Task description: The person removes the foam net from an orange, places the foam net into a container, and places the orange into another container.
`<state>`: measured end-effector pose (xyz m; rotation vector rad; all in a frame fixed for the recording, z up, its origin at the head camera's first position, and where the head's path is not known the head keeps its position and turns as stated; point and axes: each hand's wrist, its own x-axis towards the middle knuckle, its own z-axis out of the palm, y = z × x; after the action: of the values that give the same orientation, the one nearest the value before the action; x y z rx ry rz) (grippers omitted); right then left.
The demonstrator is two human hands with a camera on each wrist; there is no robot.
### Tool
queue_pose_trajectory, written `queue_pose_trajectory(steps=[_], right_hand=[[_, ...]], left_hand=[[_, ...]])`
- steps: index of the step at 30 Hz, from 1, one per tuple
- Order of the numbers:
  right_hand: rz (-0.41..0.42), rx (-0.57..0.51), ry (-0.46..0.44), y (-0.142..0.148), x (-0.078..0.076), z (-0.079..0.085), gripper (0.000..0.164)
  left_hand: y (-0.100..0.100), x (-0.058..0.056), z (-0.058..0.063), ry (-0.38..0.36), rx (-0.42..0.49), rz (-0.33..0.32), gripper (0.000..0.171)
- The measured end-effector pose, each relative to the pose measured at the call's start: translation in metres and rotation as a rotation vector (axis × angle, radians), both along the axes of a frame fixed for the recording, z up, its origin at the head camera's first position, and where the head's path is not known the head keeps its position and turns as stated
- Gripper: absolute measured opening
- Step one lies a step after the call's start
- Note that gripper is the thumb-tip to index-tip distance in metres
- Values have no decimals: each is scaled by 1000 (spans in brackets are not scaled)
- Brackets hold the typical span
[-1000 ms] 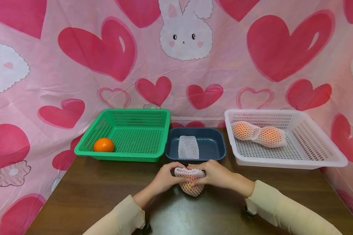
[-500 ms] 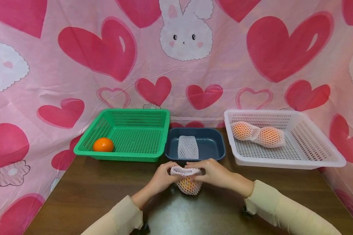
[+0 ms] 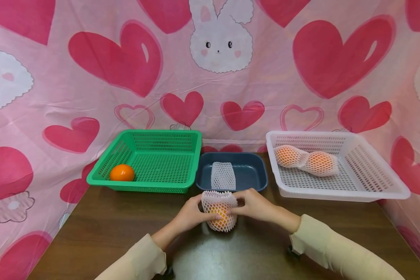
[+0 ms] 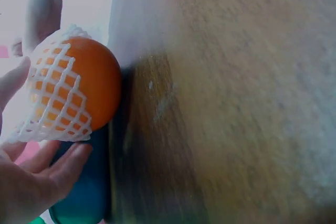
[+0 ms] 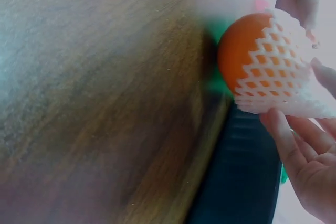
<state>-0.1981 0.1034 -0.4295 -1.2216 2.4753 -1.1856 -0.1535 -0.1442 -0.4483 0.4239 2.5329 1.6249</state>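
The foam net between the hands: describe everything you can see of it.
The foam net is white, a soft-looking mesh of diamond-shaped holes, pulled around an orange that shows partly bare in the wrist views. Its jagged upper edge stands above the orange. The left hand and right hand hold it at either side, in front of the blue tray.

Lower centre, left hand (image 3: 189, 214) and right hand (image 3: 253, 206) grip a netted orange (image 3: 221, 223) over the desk (image 3: 108, 233)! Mid-left, a bare orange (image 3: 122, 172) sits in the green basket (image 3: 162, 167); just below centre, a flat net (image 3: 223, 176) lies in the blue tray (image 3: 250, 175); mid-right, two wrapped oranges (image 3: 320, 162) share the white basket (image 3: 336, 193)!
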Motion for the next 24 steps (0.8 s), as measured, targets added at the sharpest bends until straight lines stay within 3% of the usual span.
queue_pose_trajectory(steps=[4,10,13,19,24], right_hand=[[-4,1,-5,-1,0,-4,27],[-10,-42,22,-3,1,-6,16],[-12,-65,43,-5,2,-6,14],[-35,-82,125,-10,3,-5,25],[-45,-76,116,-12,2,-5,29]], left_hand=[[-2,2,1,-5,22,-18,46],[-2,3,2,21,47,17,42],[-2,2,2,60,47,35,35],[-1,1,0,152,50,59,23],[0,0,2,100,92,109,26]])
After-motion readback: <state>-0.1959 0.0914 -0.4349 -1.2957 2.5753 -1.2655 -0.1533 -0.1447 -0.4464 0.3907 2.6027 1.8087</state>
